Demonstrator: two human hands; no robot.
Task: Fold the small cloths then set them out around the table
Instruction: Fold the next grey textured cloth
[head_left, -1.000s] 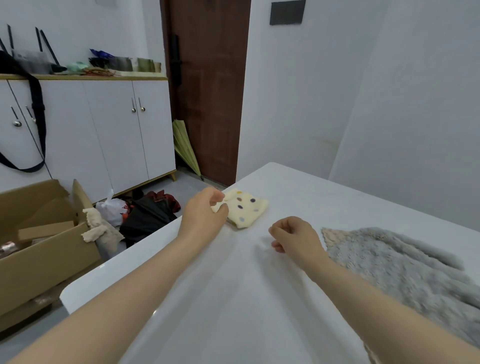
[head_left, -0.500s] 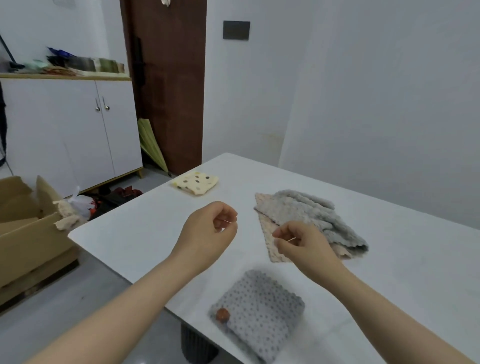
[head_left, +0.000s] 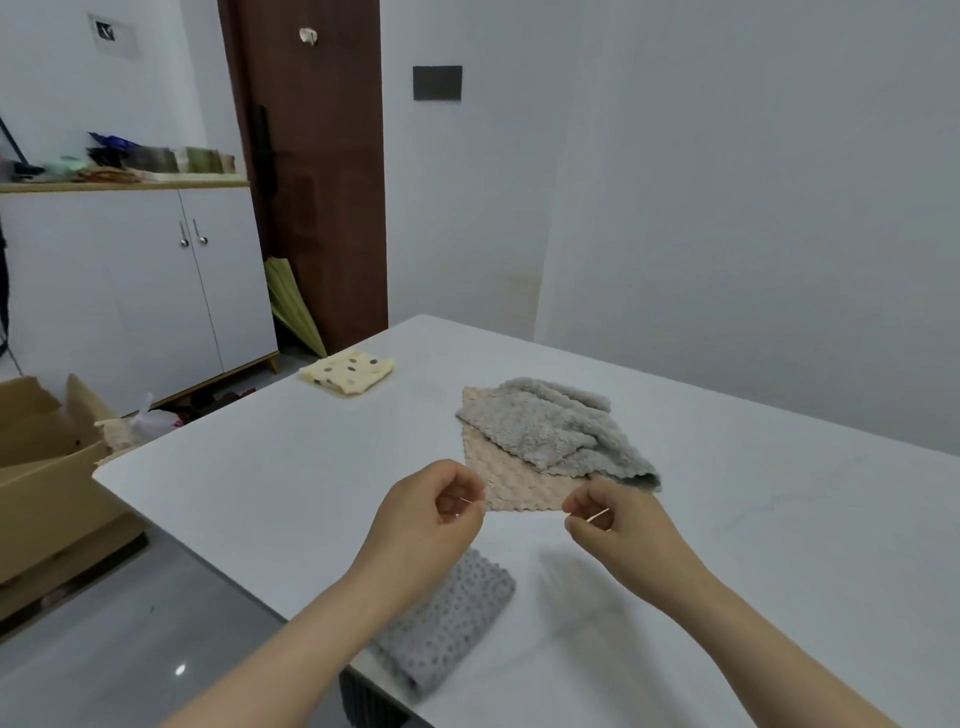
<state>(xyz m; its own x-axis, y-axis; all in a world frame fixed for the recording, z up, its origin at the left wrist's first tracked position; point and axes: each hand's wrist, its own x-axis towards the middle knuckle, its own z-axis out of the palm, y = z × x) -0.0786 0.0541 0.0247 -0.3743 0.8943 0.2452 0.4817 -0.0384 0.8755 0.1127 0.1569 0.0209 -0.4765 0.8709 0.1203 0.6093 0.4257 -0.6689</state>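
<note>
Four small cloths are seen on the white table (head_left: 249, 499). A yellow spotted cloth (head_left: 347, 371) is laid folded into a neat rectangle near the far left corner. Towards the middle, a fluffy grey cloth (head_left: 550, 431) is heaped, rumpled and unfolded, on a peach cloth (head_left: 511, 486), which is spread flat with one corner pointed at the hands. A grey dotted cloth (head_left: 452, 613) is laid folded at the near edge, partly hidden by the left forearm. The left hand (head_left: 428, 517) and right hand (head_left: 615, 525) are held apart above the table; on each the fingers are curled inward, the thumb brought near the forefinger, and no cloth is touched. Beyond the table's left side a cardboard box (head_left: 41, 467), a white cabinet (head_left: 130, 301), a brown door (head_left: 317, 182) and a green umbrella (head_left: 291, 306) are seen.
</note>
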